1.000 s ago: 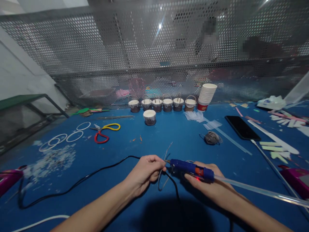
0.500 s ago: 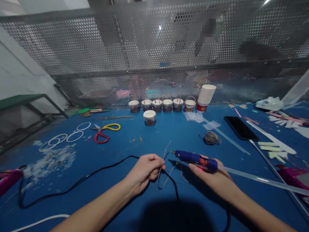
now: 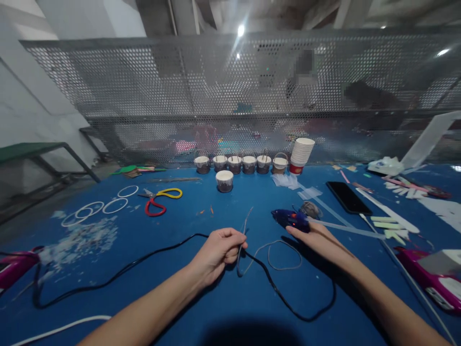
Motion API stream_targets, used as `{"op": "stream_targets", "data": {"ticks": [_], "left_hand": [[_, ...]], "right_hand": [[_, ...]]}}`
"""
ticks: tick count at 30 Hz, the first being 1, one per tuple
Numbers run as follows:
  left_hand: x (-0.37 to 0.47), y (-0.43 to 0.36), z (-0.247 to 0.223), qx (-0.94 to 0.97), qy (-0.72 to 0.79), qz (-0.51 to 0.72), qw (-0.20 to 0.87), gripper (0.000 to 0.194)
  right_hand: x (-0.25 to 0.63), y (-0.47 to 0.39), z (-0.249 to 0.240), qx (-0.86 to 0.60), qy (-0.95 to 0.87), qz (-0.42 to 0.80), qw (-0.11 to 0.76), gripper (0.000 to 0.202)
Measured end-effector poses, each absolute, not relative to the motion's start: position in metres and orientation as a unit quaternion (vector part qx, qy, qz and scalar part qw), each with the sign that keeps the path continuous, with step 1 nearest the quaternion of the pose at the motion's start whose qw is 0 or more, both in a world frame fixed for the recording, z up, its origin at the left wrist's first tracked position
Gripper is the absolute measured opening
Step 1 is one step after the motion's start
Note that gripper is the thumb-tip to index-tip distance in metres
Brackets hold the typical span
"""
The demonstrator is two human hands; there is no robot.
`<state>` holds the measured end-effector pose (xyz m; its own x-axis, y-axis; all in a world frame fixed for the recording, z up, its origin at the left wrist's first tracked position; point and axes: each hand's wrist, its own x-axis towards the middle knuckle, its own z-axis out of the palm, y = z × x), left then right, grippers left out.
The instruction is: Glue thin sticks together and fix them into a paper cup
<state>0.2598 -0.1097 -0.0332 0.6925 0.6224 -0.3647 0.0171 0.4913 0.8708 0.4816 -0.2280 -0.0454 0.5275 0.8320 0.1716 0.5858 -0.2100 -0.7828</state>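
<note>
My left hand (image 3: 220, 250) pinches a thin grey string (image 3: 240, 262) near its end, the tip pointing up from the fingers. The string loops over the blue table to the right. My right hand (image 3: 317, 238) is wrapped round a blue glue gun (image 3: 291, 219), its nozzle pointing left and a clear glue stick (image 3: 345, 228) coming out of its back. Just behind the gun lies a ball of grey string (image 3: 310, 209), partly hidden. A black cable (image 3: 144, 259) runs across the table past my left hand.
Scissors (image 3: 155, 201) and white rings (image 3: 115, 205) lie at left. Small wrapped cups (image 3: 249, 165) line the back, with one cup (image 3: 224, 181) in front and a paper cup stack (image 3: 301, 154) beside them. A black phone (image 3: 347, 197) and pink box (image 3: 428, 278) are at right.
My right hand and the glue gun have moved right, away from my left hand, and the gun has turned. My left hand still pinches the string. The view has tilted up slightly.
</note>
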Motion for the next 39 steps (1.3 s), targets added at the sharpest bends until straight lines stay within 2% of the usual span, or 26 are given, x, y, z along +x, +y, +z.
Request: {"op": "stream_targets", "data": {"ticks": [3, 5, 7, 10, 14, 16, 21, 30, 37, 39], "left_hand": [[0.259, -0.109, -0.031, 0.466, 0.336, 0.202, 0.794, 0.017], [0.259, -0.109, -0.029, 0.465, 0.331, 0.207, 0.795, 0.017], [0.258, -0.110, -0.029, 0.464, 0.326, 0.215, 0.795, 0.018], [0.258, -0.114, -0.029, 0.464, 0.319, 0.221, 0.796, 0.019], [0.257, -0.118, -0.030, 0.470, 0.312, 0.222, 0.795, 0.020], [0.257, -0.118, -0.030, 0.471, 0.310, 0.228, 0.794, 0.020], [0.257, -0.117, -0.031, 0.482, 0.318, 0.244, 0.779, 0.023], [0.258, -0.121, -0.035, 0.487, 0.334, 0.250, 0.767, 0.027], [0.259, -0.125, -0.037, 0.507, 0.336, 0.256, 0.751, 0.015], [0.259, -0.127, -0.035, 0.498, 0.328, 0.257, 0.760, 0.016]], "right_hand": [[0.478, -0.254, -0.031, -0.837, -0.465, 0.041, 0.286, 0.029], [0.469, -0.269, -0.023, -0.852, -0.448, -0.001, 0.271, 0.031], [0.452, -0.274, -0.016, -0.819, -0.469, 0.061, 0.325, 0.028], [0.418, -0.258, -0.013, -0.722, -0.489, 0.224, 0.434, 0.020], [0.383, -0.216, -0.022, -0.613, -0.414, 0.392, 0.547, 0.021], [0.374, -0.201, -0.028, -0.570, -0.377, 0.432, 0.589, 0.021], [0.367, -0.189, -0.036, -0.525, -0.309, 0.449, 0.654, 0.018], [0.364, -0.186, -0.048, -0.481, -0.228, 0.486, 0.693, 0.019], [0.359, -0.187, -0.053, -0.486, -0.213, 0.459, 0.713, 0.016], [0.359, -0.187, -0.055, -0.488, -0.210, 0.455, 0.715, 0.016]]}}
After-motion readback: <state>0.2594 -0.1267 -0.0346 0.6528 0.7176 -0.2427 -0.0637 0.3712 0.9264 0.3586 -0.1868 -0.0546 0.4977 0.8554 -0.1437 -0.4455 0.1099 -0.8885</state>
